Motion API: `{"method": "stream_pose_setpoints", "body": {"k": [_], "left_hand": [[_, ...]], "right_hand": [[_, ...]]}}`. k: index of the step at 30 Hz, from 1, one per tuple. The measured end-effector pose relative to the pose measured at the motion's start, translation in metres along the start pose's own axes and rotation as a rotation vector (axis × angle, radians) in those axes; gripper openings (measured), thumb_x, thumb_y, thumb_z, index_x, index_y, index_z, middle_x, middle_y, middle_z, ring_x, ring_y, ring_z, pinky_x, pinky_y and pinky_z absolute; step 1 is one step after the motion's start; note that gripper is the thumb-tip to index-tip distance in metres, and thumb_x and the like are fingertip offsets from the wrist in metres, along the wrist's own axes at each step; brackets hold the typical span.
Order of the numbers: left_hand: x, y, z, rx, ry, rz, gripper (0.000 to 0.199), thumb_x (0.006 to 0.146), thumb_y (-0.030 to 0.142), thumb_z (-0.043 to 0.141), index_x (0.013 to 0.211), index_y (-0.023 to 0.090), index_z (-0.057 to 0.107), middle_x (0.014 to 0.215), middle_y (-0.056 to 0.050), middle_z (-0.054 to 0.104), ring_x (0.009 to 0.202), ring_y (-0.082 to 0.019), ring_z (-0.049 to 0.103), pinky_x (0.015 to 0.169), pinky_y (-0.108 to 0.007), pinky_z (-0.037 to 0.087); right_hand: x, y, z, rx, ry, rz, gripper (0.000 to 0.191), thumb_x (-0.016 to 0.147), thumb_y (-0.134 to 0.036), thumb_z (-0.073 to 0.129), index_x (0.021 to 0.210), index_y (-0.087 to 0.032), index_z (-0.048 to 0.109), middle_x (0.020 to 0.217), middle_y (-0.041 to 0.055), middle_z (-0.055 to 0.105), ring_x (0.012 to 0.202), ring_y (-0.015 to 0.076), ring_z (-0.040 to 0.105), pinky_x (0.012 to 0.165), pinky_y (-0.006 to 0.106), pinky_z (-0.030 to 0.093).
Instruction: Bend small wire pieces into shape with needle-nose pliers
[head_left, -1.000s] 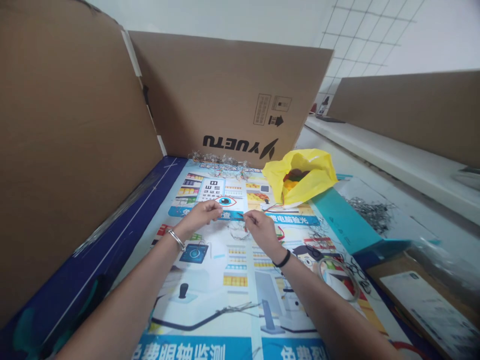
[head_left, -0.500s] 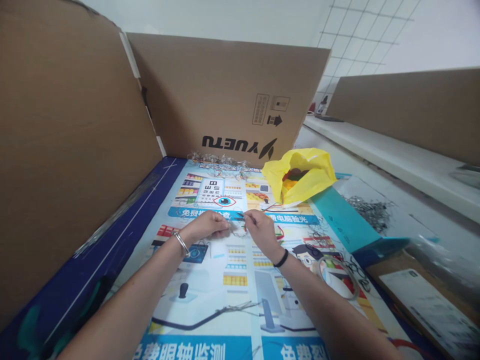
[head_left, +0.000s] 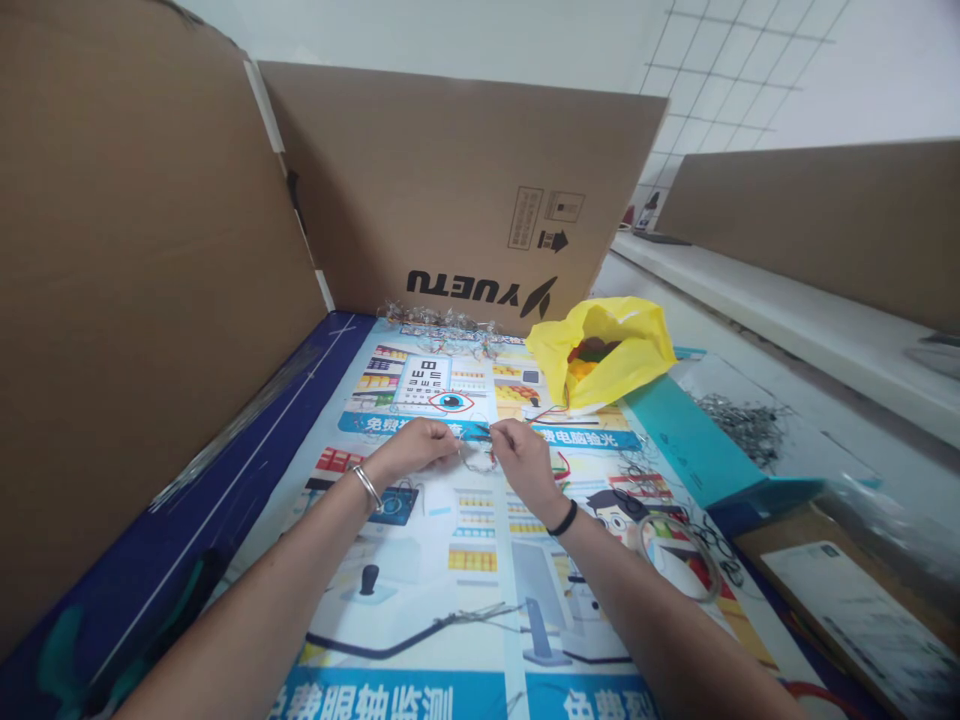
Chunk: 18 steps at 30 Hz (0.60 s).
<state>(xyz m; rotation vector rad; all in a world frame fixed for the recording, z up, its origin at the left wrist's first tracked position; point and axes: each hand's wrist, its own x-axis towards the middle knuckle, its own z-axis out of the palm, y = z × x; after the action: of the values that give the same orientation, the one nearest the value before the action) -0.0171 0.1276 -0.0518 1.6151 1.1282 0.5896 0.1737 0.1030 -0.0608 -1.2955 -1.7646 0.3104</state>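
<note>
Wire [head_left: 474,467] seems pinched in your left hand [head_left: 421,446], a dark-tipped tool [head_left: 482,433] in your right hand [head_left: 523,458]; close work needs steadiness.

Yellow bag [head_left: 634,345]; behind it, black-printed brown cardboard [head_left: 450,180]; under it, blue-and-white patterned sheet [head_left: 409,555]; left of it, silvery wire [head_left: 475,468]

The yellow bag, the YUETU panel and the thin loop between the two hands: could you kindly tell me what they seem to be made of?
Yellow bag: probably thin plastic film, softly shiny, judging by its crisp folds. YUETU panel: most likely matt cardboard, being brown, flat and printed like a carton. Thin loop: perhaps wire or cord, being slender and curved; too fine to settle its finish.
</note>
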Motion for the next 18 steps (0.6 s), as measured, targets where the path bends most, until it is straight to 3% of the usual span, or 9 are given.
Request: {"method": "stream_pose_setpoints", "body": {"k": [4, 10, 18], "left_hand": [[0.000, 0.000, -0.001, 0.024, 0.021, 0.008, 0.031, 0.069, 0.042, 0.054, 0.057, 0.014, 0.053, 0.047, 0.004, 0.047, 0.039, -0.005, 0.032, 0.039, -0.019, 0.022], [0.001, 0.005, 0.005, -0.025, 0.156, -0.023, 0.023, 0.065, 0.034, 0.057, 0.056, 0.013, 0.055, 0.047, 0.003, 0.049, 0.041, -0.006, 0.036, 0.041, -0.019, 0.025], [0.003, 0.005, 0.013, -0.077, 0.253, 0.023, 0.027, 0.065, 0.039, 0.059, 0.057, 0.015, 0.051, 0.045, 0.006, 0.043, 0.042, -0.005, 0.033, 0.044, -0.019, 0.027]], "right_hand": [[0.000, 0.000, 0.000, -0.002, 0.004, -0.002, 0.015, 0.080, -0.021, 0.044, 0.072, -0.021, 0.058, 0.064, -0.0013, 0.058, 0.062, 0.0126, 0.052, 0.060, 0.022, 0.037], [0.000, 0.000, -0.001, -0.004, -0.033, -0.018, 0.017, 0.079, -0.017, 0.043, 0.071, -0.021, 0.057, 0.068, -0.0009, 0.059, 0.065, 0.0125, 0.052, 0.062, 0.022, 0.037], [0.000, 0.001, 0.000, 0.001, -0.043, -0.028, 0.017, 0.078, -0.017, 0.042, 0.069, -0.021, 0.056, 0.063, -0.0015, 0.057, 0.062, 0.0122, 0.051, 0.061, 0.022, 0.037]]}}
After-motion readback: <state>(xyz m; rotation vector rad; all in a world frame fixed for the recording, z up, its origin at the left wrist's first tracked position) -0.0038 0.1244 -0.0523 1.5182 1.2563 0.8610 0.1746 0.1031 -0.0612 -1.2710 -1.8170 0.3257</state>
